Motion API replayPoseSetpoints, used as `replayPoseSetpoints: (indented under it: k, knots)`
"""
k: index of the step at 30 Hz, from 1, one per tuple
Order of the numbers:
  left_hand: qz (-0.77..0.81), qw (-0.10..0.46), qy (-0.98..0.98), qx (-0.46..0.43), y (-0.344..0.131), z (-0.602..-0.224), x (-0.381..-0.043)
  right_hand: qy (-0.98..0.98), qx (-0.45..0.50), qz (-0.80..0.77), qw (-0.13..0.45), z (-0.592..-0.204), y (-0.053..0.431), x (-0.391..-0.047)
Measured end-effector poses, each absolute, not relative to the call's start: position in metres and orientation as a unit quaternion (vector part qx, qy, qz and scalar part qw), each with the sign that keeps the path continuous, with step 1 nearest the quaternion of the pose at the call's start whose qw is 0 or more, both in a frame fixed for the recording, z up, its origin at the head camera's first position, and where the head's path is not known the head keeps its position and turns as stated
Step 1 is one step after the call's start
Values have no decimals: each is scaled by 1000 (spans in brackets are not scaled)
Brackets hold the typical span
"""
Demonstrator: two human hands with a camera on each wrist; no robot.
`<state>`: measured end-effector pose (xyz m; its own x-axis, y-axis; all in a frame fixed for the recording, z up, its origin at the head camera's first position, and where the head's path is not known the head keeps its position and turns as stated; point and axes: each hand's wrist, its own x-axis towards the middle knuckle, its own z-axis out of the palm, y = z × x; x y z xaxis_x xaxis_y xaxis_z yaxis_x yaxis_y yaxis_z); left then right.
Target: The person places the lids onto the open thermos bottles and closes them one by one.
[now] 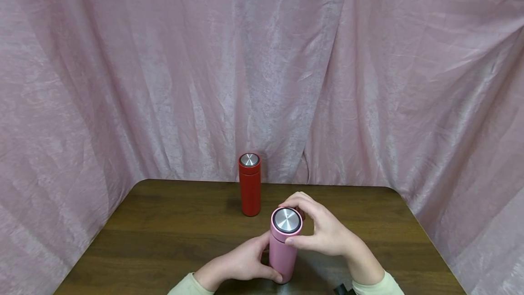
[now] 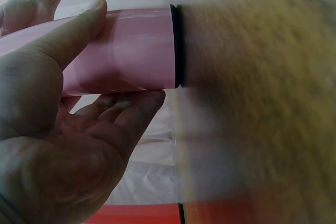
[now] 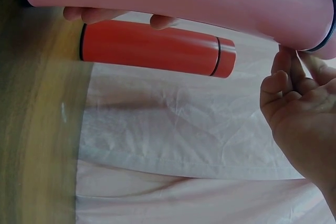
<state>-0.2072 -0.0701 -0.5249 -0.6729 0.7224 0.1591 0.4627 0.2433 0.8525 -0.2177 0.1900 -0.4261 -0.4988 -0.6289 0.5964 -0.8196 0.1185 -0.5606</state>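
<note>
A pink thermos bottle stands upright near the front of the table, its silver-topped lid facing up. My left hand grips the lower body; in the left wrist view the thumb lies along one side and the fingers along the other. At the top, my right hand holds the lid area between thumb and fingers. The right wrist view shows its fingertips at the seam below the lid, partly hidden by the bottle. Behind it, a red thermos bottle stands upright with its lid on, touched by neither hand.
The dark wooden table has rounded back corners. Pink curtains hang behind it and along both sides. A small black object shows beside the right sleeve at the bottom edge of the head view.
</note>
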Motion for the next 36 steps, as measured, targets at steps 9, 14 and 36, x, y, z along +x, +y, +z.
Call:
replayPoseSetpoints:
  k: [9, 14, 36]
  knots:
    - [485, 136, 774, 383, -70, -526, -208, -747, 474, 454, 106, -424, 188, -216]
    - [484, 135, 774, 384, -70, -526, -207, -756, 466, 446, 110, -423, 188, -215]
    - [480, 132, 776, 388, -70, -526, -208, -768, 453, 438, 111, -425, 189, -214]
